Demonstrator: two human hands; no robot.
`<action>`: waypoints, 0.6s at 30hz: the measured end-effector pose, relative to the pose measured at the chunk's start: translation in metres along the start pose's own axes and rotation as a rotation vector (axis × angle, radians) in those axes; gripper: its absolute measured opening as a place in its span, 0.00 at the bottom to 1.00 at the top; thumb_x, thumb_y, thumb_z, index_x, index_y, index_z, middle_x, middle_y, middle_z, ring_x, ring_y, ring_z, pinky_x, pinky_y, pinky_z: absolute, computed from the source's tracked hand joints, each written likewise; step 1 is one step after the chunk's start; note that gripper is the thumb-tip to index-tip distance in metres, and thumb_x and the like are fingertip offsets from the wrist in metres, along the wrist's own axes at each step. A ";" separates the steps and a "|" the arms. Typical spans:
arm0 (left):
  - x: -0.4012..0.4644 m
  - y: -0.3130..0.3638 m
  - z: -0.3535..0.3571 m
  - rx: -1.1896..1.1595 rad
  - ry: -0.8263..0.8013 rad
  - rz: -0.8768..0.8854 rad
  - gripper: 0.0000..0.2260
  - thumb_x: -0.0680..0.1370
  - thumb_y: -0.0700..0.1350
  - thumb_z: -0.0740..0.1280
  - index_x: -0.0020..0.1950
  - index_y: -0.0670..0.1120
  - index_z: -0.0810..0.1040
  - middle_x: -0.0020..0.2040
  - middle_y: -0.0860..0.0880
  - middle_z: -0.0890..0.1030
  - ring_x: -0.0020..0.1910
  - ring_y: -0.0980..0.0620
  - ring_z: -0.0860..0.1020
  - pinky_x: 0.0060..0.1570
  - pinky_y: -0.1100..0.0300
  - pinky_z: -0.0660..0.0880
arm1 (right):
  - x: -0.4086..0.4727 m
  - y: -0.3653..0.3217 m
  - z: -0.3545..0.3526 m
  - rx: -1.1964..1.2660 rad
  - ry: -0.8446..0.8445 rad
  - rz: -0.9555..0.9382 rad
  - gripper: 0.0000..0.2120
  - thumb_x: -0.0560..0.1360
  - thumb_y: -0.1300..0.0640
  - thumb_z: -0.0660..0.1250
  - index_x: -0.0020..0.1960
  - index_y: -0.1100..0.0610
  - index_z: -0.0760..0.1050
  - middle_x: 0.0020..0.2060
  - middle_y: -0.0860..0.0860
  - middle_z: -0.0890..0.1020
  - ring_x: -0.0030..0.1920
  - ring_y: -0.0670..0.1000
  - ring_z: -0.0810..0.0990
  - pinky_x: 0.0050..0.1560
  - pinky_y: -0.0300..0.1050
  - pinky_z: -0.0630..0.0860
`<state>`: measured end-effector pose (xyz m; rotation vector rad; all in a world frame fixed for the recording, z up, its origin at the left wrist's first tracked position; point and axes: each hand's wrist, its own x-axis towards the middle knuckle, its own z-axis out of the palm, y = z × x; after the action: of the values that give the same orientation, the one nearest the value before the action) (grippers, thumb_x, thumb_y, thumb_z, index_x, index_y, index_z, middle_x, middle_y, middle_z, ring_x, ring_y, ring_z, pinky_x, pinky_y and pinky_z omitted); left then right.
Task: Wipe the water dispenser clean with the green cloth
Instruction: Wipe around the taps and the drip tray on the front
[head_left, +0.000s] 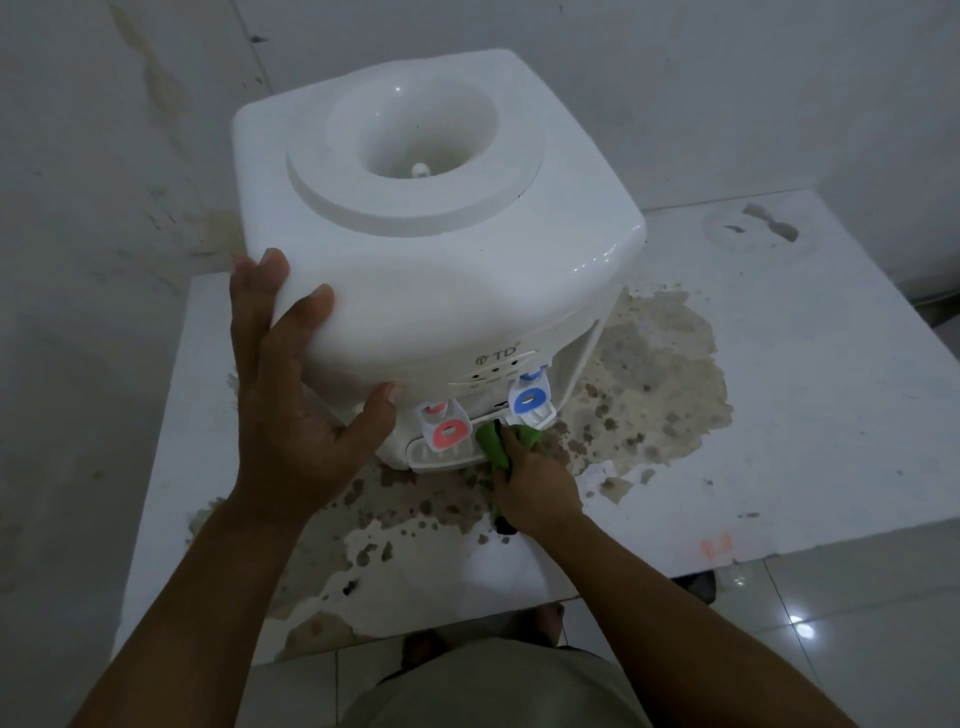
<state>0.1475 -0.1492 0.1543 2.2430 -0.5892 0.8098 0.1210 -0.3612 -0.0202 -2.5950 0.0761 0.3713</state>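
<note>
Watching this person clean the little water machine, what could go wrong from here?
The white plastic water dispenser looks tipped toward the person, steadied only by the left hand; a slip might drop it off the stained white table.

The right hand pushes the crumpled green cloth between the red tap lever and the blue tap lever, and could snag or press one.

A white table (810, 415) fills the centre of the view; brown, flaking stains (654, 384) spread from 3 to 6 o'clock. Glossy floor tiles (852, 649) lie at 5 o'clock. Stained white walls (104, 156) occupy 9 to 12 o'clock.
</note>
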 end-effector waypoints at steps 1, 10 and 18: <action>-0.001 0.000 0.000 0.000 0.001 0.003 0.29 0.73 0.46 0.72 0.68 0.38 0.64 0.74 0.33 0.58 0.78 0.36 0.52 0.77 0.41 0.55 | 0.005 -0.004 -0.001 -0.032 -0.001 0.000 0.27 0.80 0.51 0.58 0.78 0.51 0.58 0.62 0.56 0.78 0.56 0.57 0.79 0.53 0.48 0.77; 0.000 -0.001 0.003 0.013 0.012 0.006 0.29 0.73 0.46 0.71 0.68 0.37 0.64 0.73 0.27 0.58 0.77 0.30 0.52 0.77 0.41 0.54 | 0.003 0.009 -0.018 0.555 0.030 0.139 0.22 0.80 0.53 0.60 0.73 0.46 0.64 0.55 0.48 0.79 0.52 0.52 0.80 0.52 0.46 0.78; -0.010 0.008 0.008 -0.016 0.062 -0.072 0.32 0.74 0.47 0.71 0.72 0.37 0.61 0.75 0.35 0.46 0.80 0.52 0.45 0.78 0.57 0.54 | -0.015 0.024 -0.023 0.038 0.255 0.058 0.28 0.79 0.49 0.62 0.77 0.45 0.59 0.46 0.52 0.77 0.38 0.52 0.77 0.31 0.38 0.68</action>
<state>0.1390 -0.1584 0.1463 2.2033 -0.4810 0.8316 0.1097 -0.3939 -0.0090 -2.5933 0.2454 0.0563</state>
